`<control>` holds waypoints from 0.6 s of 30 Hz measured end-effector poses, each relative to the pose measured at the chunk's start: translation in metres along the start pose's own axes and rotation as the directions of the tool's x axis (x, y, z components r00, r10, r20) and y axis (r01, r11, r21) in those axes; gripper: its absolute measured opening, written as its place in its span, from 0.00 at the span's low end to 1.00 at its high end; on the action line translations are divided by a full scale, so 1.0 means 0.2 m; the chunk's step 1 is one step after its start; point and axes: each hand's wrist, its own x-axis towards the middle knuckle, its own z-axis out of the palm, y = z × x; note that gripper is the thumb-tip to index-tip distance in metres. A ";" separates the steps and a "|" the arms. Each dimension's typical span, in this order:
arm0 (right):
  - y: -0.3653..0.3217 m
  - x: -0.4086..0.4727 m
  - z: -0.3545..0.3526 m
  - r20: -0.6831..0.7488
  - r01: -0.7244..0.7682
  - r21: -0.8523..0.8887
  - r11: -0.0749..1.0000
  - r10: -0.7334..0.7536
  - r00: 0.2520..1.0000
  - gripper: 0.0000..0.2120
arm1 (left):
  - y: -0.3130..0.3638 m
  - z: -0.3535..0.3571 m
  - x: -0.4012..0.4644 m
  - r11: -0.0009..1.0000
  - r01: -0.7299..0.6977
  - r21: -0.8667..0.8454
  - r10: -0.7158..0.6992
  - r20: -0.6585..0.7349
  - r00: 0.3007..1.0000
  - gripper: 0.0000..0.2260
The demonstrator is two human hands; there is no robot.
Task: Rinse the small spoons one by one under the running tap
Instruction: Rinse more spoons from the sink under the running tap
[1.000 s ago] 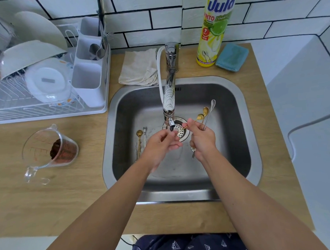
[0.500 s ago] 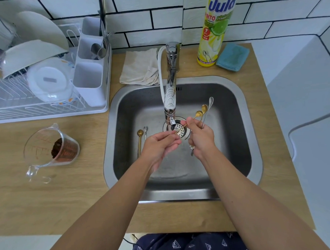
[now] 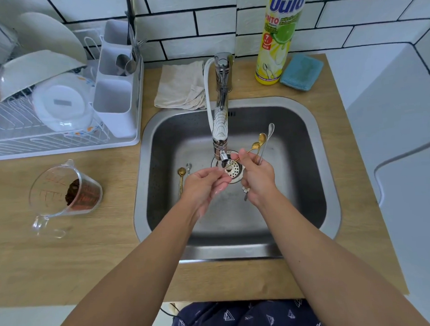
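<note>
My right hand [image 3: 257, 178] grips a bundle of small spoons over the sink [image 3: 141, 189]. Two gold bowls [image 3: 262, 138] and one silver spoon [image 3: 270, 129] stick up behind its fingers. A flower-tipped handle [image 3: 245, 189] pokes out below the hand. One gold spoon's thin handle [image 3: 229, 162] reaches from my right thumb to just under the tap nozzle [image 3: 223, 159]. My left hand [image 3: 205, 185] hovers under the nozzle, fingers curled together; whether it touches that handle is unclear. A gold spoon [image 3: 181, 172] and a silver one [image 3: 188, 166] lie on the sink floor to the left.
The drain strainer [image 3: 235, 173] sits below the nozzle. A dish rack [image 3: 62, 143] with plates and a cutlery holder [image 3: 114, 103] stands at the left. A measuring cup [image 3: 64, 192], a cloth [image 3: 179, 86], a soap bottle [image 3: 278, 38] and a blue sponge [image 3: 301, 72] lie around the sink.
My left hand's fingers have dropped slightly away from the nozzle. My right hand holds the spoon bundle in nearly the same spot.
</note>
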 end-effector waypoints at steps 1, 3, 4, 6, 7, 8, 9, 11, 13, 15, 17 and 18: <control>-0.01 0.00 0.00 0.009 0.005 0.011 1.000 -0.005 1.000 0.07 | 0.00 0.00 0.00 1.000 0.009 0.001 -0.009 -0.001 1.000 0.06; -0.03 -0.01 0.00 0.006 0.013 0.021 1.000 -0.013 1.000 0.07 | 0.00 0.00 -0.01 1.000 0.024 0.005 -0.024 0.035 0.999 0.06; -0.04 -0.01 0.00 -0.003 0.015 0.036 0.999 -0.015 1.000 0.06 | 0.00 -0.01 -0.02 1.000 0.026 0.000 -0.026 0.074 0.997 0.05; -0.05 -0.01 -0.01 -0.020 0.014 0.089 0.996 -0.013 1.000 0.05 | 0.00 -0.02 -0.04 1.000 0.028 -0.009 -0.026 0.160 0.987 0.06; -0.06 -0.02 -0.01 -0.020 0.013 0.102 0.995 -0.011 1.000 0.05 | 0.01 -0.02 -0.04 1.000 0.031 -0.002 -0.030 0.187 0.982 0.07; -0.06 -0.02 -0.01 -0.013 0.012 0.106 0.994 -0.010 1.000 0.05 | 0.02 -0.03 -0.04 0.999 0.035 0.005 -0.035 0.195 0.980 0.08; -0.05 -0.02 0.00 -0.003 0.011 0.107 0.994 -0.011 1.000 0.05 | 0.02 -0.02 -0.04 0.999 0.039 0.009 -0.040 0.183 0.982 0.07; -0.04 -0.02 0.00 0.023 0.012 0.086 0.996 -0.014 1.000 0.07 | 0.03 -0.01 -0.03 0.999 0.052 0.005 -0.052 0.112 0.992 0.06; -0.03 -0.01 0.00 0.047 0.017 0.045 0.999 -0.019 0.999 0.06 | 0.03 0.00 -0.02 0.998 0.065 0.012 -0.065 0.050 0.997 0.07; -0.03 0.00 -0.01 0.074 0.027 0.003 1.000 -0.028 0.997 0.04 | 0.03 -0.01 -0.02 0.996 0.085 -0.001 -0.084 0.037 0.996 0.08; -0.03 0.01 -0.01 0.073 0.042 -0.045 0.998 -0.038 0.997 0.05 | 0.03 -0.01 -0.03 0.995 0.096 -0.007 -0.095 0.071 0.993 0.11; -0.03 0.01 -0.01 0.051 0.050 -0.058 0.997 -0.047 0.998 0.06 | 0.02 -0.01 -0.03 0.996 0.082 0.018 -0.084 0.096 0.992 0.13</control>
